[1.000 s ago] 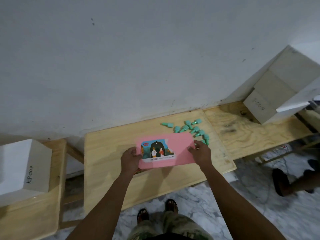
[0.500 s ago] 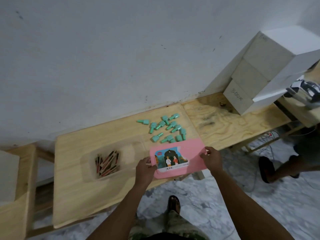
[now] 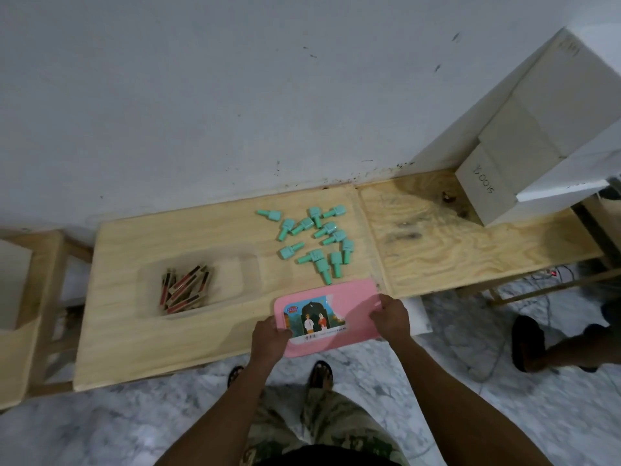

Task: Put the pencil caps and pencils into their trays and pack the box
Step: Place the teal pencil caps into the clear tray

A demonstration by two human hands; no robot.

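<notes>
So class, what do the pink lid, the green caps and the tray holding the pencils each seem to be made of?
Pink lid: probably smooth plastic, uniform colour, rounded corners, with a glossy printed label.
Green caps: likely moulded plastic, identical stepped shapes, even matte colour.
Tray: clear thin plastic, since the wood shows through its walls.
</notes>
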